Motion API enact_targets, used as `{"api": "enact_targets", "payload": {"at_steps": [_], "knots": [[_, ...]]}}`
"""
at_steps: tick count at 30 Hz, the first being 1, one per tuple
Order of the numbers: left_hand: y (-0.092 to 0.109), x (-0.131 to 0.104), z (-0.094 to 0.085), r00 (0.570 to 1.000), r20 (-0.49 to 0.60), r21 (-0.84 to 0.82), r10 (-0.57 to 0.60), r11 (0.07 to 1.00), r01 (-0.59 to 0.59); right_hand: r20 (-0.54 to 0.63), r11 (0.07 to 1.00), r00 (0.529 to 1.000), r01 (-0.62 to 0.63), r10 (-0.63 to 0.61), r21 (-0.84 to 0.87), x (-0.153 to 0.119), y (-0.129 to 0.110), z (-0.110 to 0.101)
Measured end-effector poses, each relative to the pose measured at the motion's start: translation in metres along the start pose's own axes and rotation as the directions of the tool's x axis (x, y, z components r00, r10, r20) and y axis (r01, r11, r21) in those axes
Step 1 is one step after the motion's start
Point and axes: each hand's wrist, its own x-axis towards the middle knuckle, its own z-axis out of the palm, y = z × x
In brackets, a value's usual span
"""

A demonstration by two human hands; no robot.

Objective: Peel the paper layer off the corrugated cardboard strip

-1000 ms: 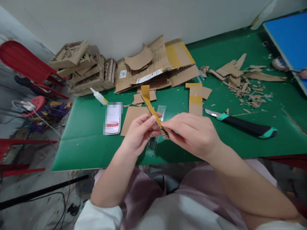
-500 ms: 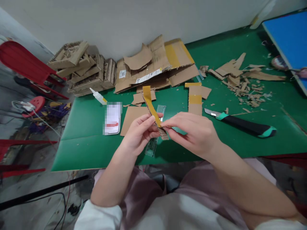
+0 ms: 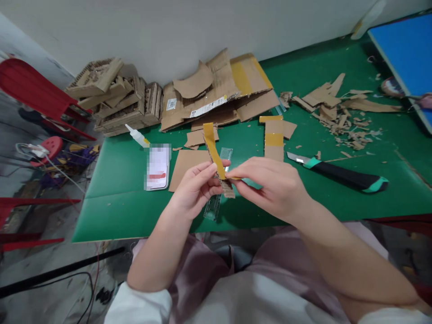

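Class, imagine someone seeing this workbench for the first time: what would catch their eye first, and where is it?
Probably the yellow-taped cardboard strip at the centre, gripped by the left hand while the right hand pinches at its lower part. Next, the black-and-teal knife, blade bare, lying to the right on the bright green table. Behind it spreads a heap of torn cardboard scraps.

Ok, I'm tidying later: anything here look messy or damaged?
The knife lies with its blade bare near the right hand, which looks unsafe. Torn cardboard scraps litter the table beyond it. The held strip shows ridges at its near end, seemingly peeled.
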Motion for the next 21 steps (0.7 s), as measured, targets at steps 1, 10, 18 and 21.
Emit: {"api": "enact_targets", "payload": {"at_steps": [1,10,18,21], "knots": [[0.0001,0.0001,-0.0004,1.000,0.006,0.006,0.001,1.000,-0.001,0.009,1.000,1.000,-0.018,0.017,0.016,0.0004,-0.0001,-0.0004],[-0.0017,0.0021,-0.0027,0.999,0.047,0.023,-0.002,1.000,0.001,0.004,0.998,0.999,-0.034,0.034,0.047,0.0011,-0.0018,0.0001],[-0.0027,0.0026,0.0002,1.000,0.019,0.010,0.014,1.000,-0.014,-0.026,0.975,0.997,0.070,-0.077,-0.210,-0.0003,-0.0022,-0.0032],[-0.0042,0.0036,0.0015,1.000,-0.003,0.010,0.019,1.000,-0.019,0.015,0.953,0.991,0.128,-0.129,-0.273,0.0000,-0.0031,-0.0032]]}}
